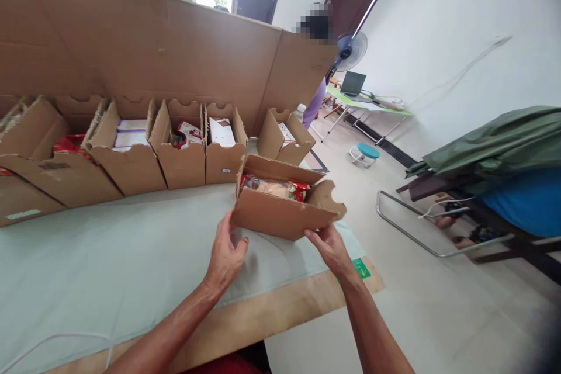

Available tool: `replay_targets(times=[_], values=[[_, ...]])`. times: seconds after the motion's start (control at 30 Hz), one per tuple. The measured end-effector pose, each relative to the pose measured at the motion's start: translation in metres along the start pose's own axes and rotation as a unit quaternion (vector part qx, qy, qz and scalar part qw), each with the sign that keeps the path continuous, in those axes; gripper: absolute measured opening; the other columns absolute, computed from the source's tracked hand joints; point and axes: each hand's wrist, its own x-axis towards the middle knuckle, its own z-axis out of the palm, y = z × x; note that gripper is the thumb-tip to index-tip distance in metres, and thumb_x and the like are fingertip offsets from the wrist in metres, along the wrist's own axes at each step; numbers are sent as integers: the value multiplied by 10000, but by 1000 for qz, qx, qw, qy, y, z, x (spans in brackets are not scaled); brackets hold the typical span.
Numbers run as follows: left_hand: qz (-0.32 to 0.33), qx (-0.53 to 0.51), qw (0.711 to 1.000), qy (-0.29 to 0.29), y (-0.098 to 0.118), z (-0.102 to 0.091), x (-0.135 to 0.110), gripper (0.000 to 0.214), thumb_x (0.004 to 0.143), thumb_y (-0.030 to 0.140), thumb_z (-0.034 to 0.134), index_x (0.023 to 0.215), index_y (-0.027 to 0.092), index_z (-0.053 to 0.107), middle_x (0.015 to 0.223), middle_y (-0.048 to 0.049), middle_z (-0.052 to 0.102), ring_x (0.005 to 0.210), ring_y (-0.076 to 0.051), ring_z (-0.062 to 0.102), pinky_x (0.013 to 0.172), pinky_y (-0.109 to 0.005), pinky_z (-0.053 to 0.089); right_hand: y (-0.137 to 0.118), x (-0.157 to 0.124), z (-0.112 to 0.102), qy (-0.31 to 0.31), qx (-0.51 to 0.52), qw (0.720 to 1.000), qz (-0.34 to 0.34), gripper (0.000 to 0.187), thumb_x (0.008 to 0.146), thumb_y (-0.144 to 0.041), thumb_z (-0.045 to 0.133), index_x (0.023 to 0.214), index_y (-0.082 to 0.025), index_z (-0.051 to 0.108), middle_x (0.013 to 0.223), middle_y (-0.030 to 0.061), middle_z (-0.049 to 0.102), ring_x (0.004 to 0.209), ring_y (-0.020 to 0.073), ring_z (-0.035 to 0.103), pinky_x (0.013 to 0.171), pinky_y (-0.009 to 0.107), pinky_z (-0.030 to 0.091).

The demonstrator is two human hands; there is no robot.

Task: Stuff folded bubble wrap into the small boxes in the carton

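A cardboard box [274,216] with an open top is between my two hands, at the right part of the table. Inside it lie red-and-clear food packets [280,189]. My left hand [225,254] has its fingers against the box's left end, with the thumb held away from the front wall. Under the lower right corner, my right hand [331,248] grips the box, thumb on the front and the other fingers partly hidden behind it. The box is slightly turned, its right end nearer the table's edge.
A row of cardboard bins stands along the back, among them a bin with white packs [129,155] and a bin with a white carton [225,158]. Another bin [284,143] stands apart near a bottle [300,111]. A tall cardboard screen [175,52] rises behind; a person is beyond it.
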Motion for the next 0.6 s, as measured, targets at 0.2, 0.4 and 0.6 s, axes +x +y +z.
replay_targets(times=[0.2, 0.4, 0.6], values=[[-11, 24, 992, 123, -15, -47, -11, 705, 871, 325, 579, 1535, 232, 364, 1511, -149, 495, 1332, -286, 562, 1084, -472, 502, -16, 59, 61, -130, 43, 990, -38, 505, 776, -596, 770, 1081, -209, 660, 1083, 90, 767, 946, 254, 726, 862, 439, 622], [-27, 21, 974, 226, -6, -103, 5, 716, 831, 335, 652, 1506, 256, 424, 1510, -122, 514, 1293, -280, 587, 1082, -445, 500, -45, 65, 136, -192, 38, 979, -62, 336, 827, -389, 701, 1109, -215, 645, 1125, 74, 758, 820, 200, 709, 771, 367, 618], [-26, 5, 971, 239, 2, -122, 18, 770, 809, 320, 658, 1529, 253, 394, 1538, -125, 492, 1291, -274, 586, 1114, -458, 477, -60, 65, 171, -182, 41, 980, -75, 377, 845, -368, 632, 1193, -222, 613, 1152, 92, 743, 966, 230, 710, 791, 362, 605]])
